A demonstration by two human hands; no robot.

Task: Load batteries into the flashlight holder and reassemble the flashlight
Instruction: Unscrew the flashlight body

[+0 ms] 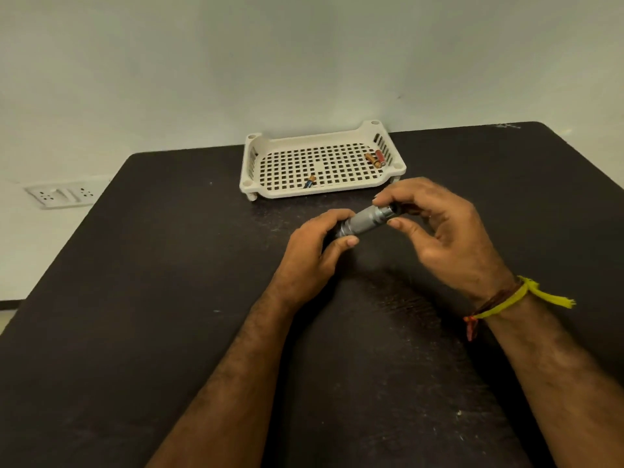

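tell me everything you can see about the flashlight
The flashlight is a short silver-grey cylinder, metal by its look, with ringed grooves and a darker right end. It is held above the black table, tilted so its right end sits higher. The left hand grips its lower left end; the right hand pinches its upper right end between fingers and thumb.

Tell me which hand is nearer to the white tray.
Right. The right hand pinches the flashlight at its far end, just before the white tray; the left hand grips the near end, farther back.
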